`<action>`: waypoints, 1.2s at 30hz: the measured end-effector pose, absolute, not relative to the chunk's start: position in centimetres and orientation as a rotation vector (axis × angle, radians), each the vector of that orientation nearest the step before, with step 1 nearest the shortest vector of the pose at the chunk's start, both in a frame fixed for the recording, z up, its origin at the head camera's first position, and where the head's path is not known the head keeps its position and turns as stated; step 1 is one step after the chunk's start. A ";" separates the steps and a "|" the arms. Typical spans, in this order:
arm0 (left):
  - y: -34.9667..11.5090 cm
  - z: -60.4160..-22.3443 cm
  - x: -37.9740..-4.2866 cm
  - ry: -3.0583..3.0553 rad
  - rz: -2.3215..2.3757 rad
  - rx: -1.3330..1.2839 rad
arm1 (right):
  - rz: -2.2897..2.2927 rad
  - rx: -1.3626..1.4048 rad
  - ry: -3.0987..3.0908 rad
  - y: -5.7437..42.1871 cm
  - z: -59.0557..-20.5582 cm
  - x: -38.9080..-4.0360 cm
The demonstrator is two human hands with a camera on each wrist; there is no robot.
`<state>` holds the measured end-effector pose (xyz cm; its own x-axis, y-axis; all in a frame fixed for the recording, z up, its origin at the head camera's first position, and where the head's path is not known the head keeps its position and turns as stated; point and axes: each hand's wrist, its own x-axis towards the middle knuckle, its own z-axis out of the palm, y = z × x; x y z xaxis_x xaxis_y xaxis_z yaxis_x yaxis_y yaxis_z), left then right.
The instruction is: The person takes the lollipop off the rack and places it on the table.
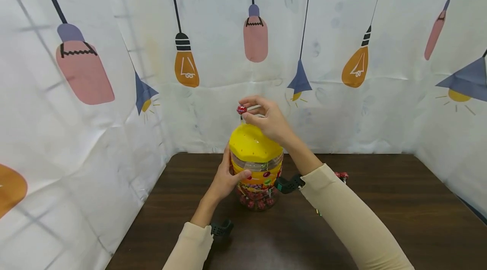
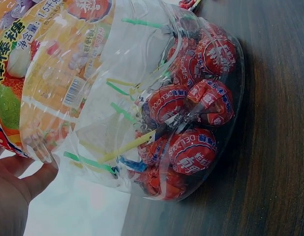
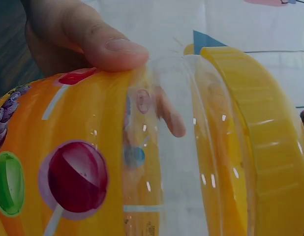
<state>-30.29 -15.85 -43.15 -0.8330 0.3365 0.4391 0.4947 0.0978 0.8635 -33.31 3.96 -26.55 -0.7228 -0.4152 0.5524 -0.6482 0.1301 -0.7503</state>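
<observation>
A clear plastic jar (image 1: 255, 200) with a yellow lid (image 1: 254, 143) stands upright on the table. My left hand (image 1: 224, 179) grips its side below the lid, thumb on the printed label (image 3: 78, 172). Red-wrapped lollipops (image 2: 194, 150) with yellow and green sticks lie in the bottom of the jar. Over the lid, my right hand (image 1: 266, 118) holds another red lollipop (image 1: 241, 110) between thumb and fingers, its stick pointing down at the lid. Whether the stick's end enters the lid cannot be made out. Small marks dot the lid's top.
Behind my right forearm a red-wrapped lollipop (image 1: 341, 175) lies on the dark wooden table (image 1: 395, 202), partly hidden. A bit of green and yellow stick (image 1: 318, 212) shows beside the sleeve. A white cloth (image 1: 213, 122) with printed lamps hangs behind and at the sides.
</observation>
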 end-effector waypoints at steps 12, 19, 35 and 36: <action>-15.7 -43.1 -30.5 -2.186 -1.859 -0.911 | 1.701 1.054 -2.163 3.5 -26.8 -33.2; -15.7 -43.2 -30.3 -2.186 -1.859 -0.907 | 1.735 1.022 -2.024 3.2 -26.8 -33.1; -15.8 -43.1 -30.4 -2.168 -1.857 -0.935 | 1.801 1.045 -1.900 6.6 -27.0 -30.7; -15.8 -43.1 -30.4 -2.164 -1.860 -0.939 | 1.809 1.040 -1.902 6.9 -27.3 -30.6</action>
<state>-30.36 -15.78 -43.14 -0.7960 0.3638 0.4838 0.5329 0.0422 0.8451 -30.61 6.95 -27.25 -0.6854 -0.2832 0.6708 -0.6842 -0.0649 -0.7264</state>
